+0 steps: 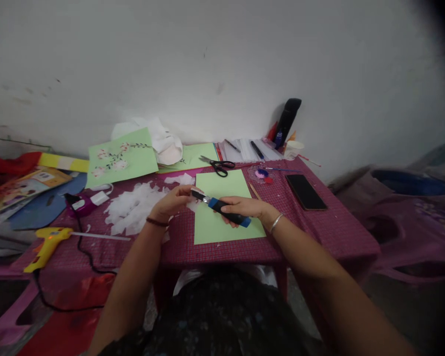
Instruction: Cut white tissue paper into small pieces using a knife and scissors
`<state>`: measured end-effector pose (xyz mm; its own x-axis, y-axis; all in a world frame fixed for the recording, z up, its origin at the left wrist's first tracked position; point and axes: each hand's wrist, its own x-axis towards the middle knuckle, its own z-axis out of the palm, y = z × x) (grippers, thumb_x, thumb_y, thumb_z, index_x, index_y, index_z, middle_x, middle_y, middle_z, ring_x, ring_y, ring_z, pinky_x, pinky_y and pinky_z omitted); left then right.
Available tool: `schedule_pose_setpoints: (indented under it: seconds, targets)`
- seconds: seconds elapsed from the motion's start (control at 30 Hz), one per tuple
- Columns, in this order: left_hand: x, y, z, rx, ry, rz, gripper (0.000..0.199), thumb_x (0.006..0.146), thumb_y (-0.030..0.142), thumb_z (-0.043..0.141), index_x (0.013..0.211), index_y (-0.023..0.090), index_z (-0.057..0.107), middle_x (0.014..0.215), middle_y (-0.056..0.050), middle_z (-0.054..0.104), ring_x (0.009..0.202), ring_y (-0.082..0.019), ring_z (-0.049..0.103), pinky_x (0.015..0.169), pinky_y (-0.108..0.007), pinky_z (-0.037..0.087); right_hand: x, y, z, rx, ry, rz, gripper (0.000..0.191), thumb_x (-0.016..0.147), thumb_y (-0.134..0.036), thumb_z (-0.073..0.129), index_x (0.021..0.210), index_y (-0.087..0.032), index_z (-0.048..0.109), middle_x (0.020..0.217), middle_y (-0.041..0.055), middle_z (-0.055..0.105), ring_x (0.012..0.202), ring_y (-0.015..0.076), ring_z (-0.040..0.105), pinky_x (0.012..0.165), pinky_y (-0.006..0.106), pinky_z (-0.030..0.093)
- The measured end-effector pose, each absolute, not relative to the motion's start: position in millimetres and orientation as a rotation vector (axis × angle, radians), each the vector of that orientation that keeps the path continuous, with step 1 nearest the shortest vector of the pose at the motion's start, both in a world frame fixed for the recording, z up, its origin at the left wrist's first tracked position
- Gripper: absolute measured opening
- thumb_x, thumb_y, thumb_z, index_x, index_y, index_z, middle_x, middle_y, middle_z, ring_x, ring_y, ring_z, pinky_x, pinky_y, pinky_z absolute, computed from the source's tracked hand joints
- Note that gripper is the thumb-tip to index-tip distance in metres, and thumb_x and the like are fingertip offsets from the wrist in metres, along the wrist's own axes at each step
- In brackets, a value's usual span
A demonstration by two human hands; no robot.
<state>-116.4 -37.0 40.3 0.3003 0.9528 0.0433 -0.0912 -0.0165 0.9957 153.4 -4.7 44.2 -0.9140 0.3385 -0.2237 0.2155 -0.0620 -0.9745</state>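
Note:
My right hand (241, 207) is wrapped around a black-and-blue handheld tool (230, 211) with a silver collar and a dark, narrow head; its exact kind is unclear. My left hand (176, 200) is pinched at the head of that tool, with a small piece of thin white paper (193, 204) at its fingertips. Both hands are above a plain light green sheet (226, 185) lying on the table. Left of the sheet is a heap of white cut paper pieces (133, 207). Black-handled scissors (219, 165) lie at the sheet's far edge.
A yellow glue gun (52, 242) with its cord sits at the left edge. Behind it are a purple device (82, 205) and a green card with blossoms (122, 157). A phone (306, 192), a pencil (255, 191) and a white cup (293, 148) are at the right.

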Motion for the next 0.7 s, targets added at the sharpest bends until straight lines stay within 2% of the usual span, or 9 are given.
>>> schedule_pose_setpoints:
  seconds: [0.07, 0.13, 0.17, 0.23, 0.33, 0.4, 0.53, 0.7]
  targets:
    - [-113.9, -38.4, 43.4, 1.207, 0.844, 1.049, 0.054, 0.058, 0.058, 0.082, 0.089, 0.014, 0.075, 0.075, -0.006, 0.070, 0.065, -0.017, 0.061, 0.063, -0.028, 0.047, 152.7, -5.6, 44.7, -0.634, -2.091, 2.125, 0.034, 0.092, -0.046, 0.058, 0.107, -0.017, 0.050, 0.074, -0.0021, 0.061, 0.054, 0.0094, 0.060, 0.050, 0.022, 0.051]
    - [-110.7, -38.7, 45.0, 1.145, 0.845, 1.049, 0.069, 0.063, 0.078, 0.066, 0.086, 0.014, 0.073, 0.072, -0.008, 0.069, 0.063, -0.019, 0.062, 0.061, -0.030, 0.049, 151.3, -6.4, 44.8, -0.661, -2.117, 2.089, 0.030, 0.093, -0.045, 0.056, 0.103, -0.018, 0.048, 0.074, -0.0021, 0.061, 0.054, 0.0089, 0.059, 0.050, 0.021, 0.051]
    - [-109.1, -38.1, 44.6, 1.129, 0.868, 1.050, 0.072, 0.065, 0.082, 0.060, 0.084, 0.014, 0.072, 0.070, -0.009, 0.069, 0.062, -0.019, 0.063, 0.060, -0.031, 0.049, 150.4, -7.0, 45.0, -0.680, -2.143, 2.057, 0.027, 0.094, -0.043, 0.055, 0.100, -0.018, 0.048, 0.074, -0.0020, 0.060, 0.053, 0.0087, 0.059, 0.050, 0.021, 0.051]
    - [-106.4, -35.7, 41.5, 1.116, 0.935, 1.070, 0.065, 0.066, 0.078, 0.063, 0.078, 0.015, 0.070, 0.066, -0.007, 0.067, 0.057, -0.017, 0.061, 0.056, -0.028, 0.047, 148.2, -8.3, 45.5, -0.731, -2.206, 1.968, 0.022, 0.096, -0.040, 0.052, 0.094, -0.018, 0.047, 0.074, -0.0018, 0.060, 0.053, 0.0081, 0.058, 0.050, 0.021, 0.050]
    - [-104.4, -31.2, 33.6, 1.150, 1.005, 1.091, 0.039, 0.063, 0.051, 0.082, 0.071, 0.015, 0.068, 0.061, -0.001, 0.064, 0.051, -0.011, 0.055, 0.050, -0.022, 0.041, 145.4, -10.0, 46.3, -0.811, -2.290, 1.818, 0.017, 0.097, -0.034, 0.050, 0.090, -0.019, 0.046, 0.073, -0.0018, 0.058, 0.052, 0.0077, 0.057, 0.048, 0.020, 0.048]
    - [-104.7, -29.5, 29.3, 1.160, 1.006, 1.071, 0.031, 0.062, 0.038, 0.085, 0.073, 0.015, 0.067, 0.059, 0.000, 0.064, 0.049, -0.009, 0.053, 0.049, -0.021, 0.039, 144.7, -10.4, 46.4, -0.827, -2.319, 1.751, 0.015, 0.097, -0.032, 0.049, 0.089, -0.019, 0.045, 0.072, -0.0021, 0.058, 0.051, 0.0078, 0.056, 0.047, 0.020, 0.048]
    - [-107.3, -29.4, 26.6, 1.199, 0.995, 1.048, 0.028, 0.064, 0.033, 0.082, 0.081, 0.014, 0.069, 0.063, 0.000, 0.065, 0.052, -0.009, 0.055, 0.054, -0.022, 0.040, 145.9, -9.7, 47.1, -0.819, -2.323, 1.708, 0.016, 0.097, -0.032, 0.047, 0.087, -0.020, 0.043, 0.071, -0.0023, 0.057, 0.050, 0.0082, 0.056, 0.047, 0.021, 0.047]
    - [-108.0, -28.9, 27.7, 1.245, 1.046, 1.022, 0.028, 0.065, 0.037, 0.079, 0.066, 0.013, 0.064, 0.059, 0.001, 0.061, 0.053, -0.008, 0.051, 0.055, -0.022, 0.039, 147.5, -10.2, 49.8, -0.875, -2.298, 1.710, 0.016, 0.098, -0.033, 0.046, 0.088, -0.021, 0.042, 0.073, -0.0017, 0.059, 0.051, 0.0086, 0.057, 0.047, 0.021, 0.049]
